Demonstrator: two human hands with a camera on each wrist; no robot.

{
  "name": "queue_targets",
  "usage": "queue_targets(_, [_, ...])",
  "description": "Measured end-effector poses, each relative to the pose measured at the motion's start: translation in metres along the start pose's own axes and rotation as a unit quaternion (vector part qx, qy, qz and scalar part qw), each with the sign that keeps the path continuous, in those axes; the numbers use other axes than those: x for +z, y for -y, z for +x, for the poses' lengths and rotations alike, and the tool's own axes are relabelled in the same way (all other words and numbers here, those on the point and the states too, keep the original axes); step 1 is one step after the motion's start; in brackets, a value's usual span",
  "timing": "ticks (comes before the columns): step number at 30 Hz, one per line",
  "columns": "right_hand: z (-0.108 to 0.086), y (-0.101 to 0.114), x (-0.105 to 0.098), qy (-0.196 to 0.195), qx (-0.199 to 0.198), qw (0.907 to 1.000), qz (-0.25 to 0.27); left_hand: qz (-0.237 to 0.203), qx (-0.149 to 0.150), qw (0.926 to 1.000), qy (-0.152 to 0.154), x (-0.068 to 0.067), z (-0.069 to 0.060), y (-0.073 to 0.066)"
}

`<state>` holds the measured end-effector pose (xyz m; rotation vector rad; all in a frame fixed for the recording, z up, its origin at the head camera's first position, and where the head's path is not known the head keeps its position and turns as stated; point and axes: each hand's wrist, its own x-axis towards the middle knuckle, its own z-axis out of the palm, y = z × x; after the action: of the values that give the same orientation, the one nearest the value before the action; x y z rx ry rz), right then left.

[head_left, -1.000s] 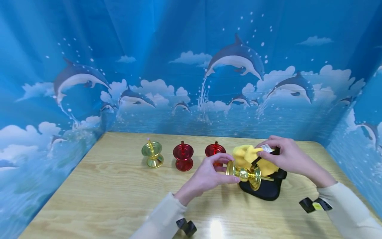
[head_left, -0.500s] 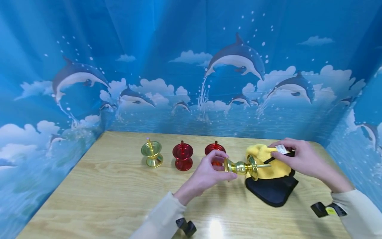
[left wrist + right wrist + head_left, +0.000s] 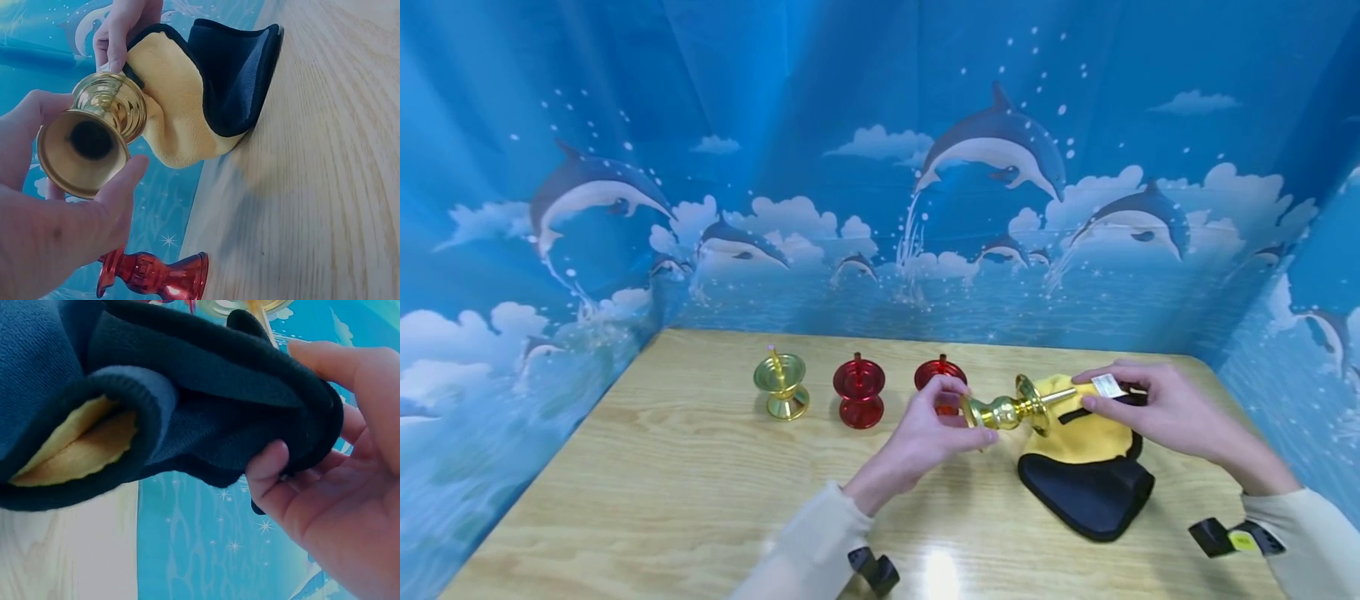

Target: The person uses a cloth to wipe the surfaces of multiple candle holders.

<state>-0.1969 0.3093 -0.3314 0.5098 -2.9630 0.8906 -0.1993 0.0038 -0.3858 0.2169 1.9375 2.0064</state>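
Yellow and black, the cloth (image 3: 1086, 437) should handle light and limp, best taken by its edge, where the right hand's (image 3: 1165, 408) fingers pinch it. Smaller, the gold candle holder (image 3: 1003, 412), likely stiff and slippery, lies sideways, its flared base (image 3: 81, 169) gripped between the left hand's (image 3: 928, 433) thumb and fingers.

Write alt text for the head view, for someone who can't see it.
A person's left hand holds a gold candlestick sideways above a wooden table, while the right hand grips a yellow-and-black cloth beside it. Another gold candlestick and two red ones stand in a row to the left, before a blue dolphin backdrop.
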Motion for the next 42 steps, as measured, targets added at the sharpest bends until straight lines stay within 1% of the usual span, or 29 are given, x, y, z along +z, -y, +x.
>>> queue_targets(1, [0.000,0.000,0.000,0.006,0.006,0.9999,0.006,0.001,-0.001,1.0000,0.001,0.001,0.000,0.000])
queue_targets(3, [0.000,-0.002,0.001,0.011,0.004,0.9998,0.016,0.004,-0.003,1.0000,0.003,0.003,0.001,0.001])
queue_targets(7, [0.002,-0.003,0.003,0.019,-0.017,0.9995,0.021,0.014,-0.006,0.9999,0.000,0.005,0.000,0.001])
queue_targets(9, [0.003,-0.004,0.005,0.015,-0.031,0.9993,0.013,0.017,-0.006,0.9998,-0.001,0.006,0.000,0.000])
queue_targets(11, [0.004,-0.003,0.007,-0.001,-0.046,0.9989,-0.004,0.018,-0.006,0.9998,0.002,0.006,0.000,0.000])
queue_targets(16, [0.008,-0.002,0.011,-0.052,-0.062,0.9959,-0.040,0.022,0.004,0.9996,0.015,0.007,0.001,-0.001])
queue_targets(18, [0.008,-0.002,0.012,-0.068,-0.071,0.9942,-0.043,0.026,0.009,0.9994,0.021,0.008,0.001,-0.001])
queue_targets(21, [0.007,-0.003,0.014,-0.085,-0.097,0.9909,-0.038,0.042,0.015,0.9986,0.028,0.009,0.001,0.000])
queue_targets(24, [0.007,-0.005,0.016,-0.087,-0.120,0.9885,-0.031,0.066,0.024,0.9971,0.031,0.009,0.001,0.002])
queue_targets(29, [0.006,-0.008,0.017,-0.076,-0.119,0.9892,-0.041,0.104,0.040,0.9928,0.042,0.009,-0.001,0.003])
queue_targets(32, [0.006,-0.010,0.016,-0.062,-0.126,0.9891,-0.045,0.109,0.048,0.9918,0.046,0.009,-0.001,0.003])
queue_targets(36, [0.006,-0.011,0.018,-0.048,-0.163,0.9846,-0.042,0.102,0.051,0.9921,0.052,0.010,-0.002,0.003])
queue_targets(39, [0.006,-0.011,0.020,-0.051,-0.188,0.9798,-0.044,0.094,0.049,0.9926,0.059,0.010,-0.002,0.002])
queue_targets(41, [0.006,-0.012,0.021,-0.054,-0.199,0.9774,-0.045,0.099,0.051,0.9919,0.061,0.010,-0.001,0.001])
queue_targets(42, [0.006,-0.012,0.021,-0.054,-0.204,0.9764,-0.044,0.108,0.054,0.9906,0.063,0.009,-0.001,0.001])
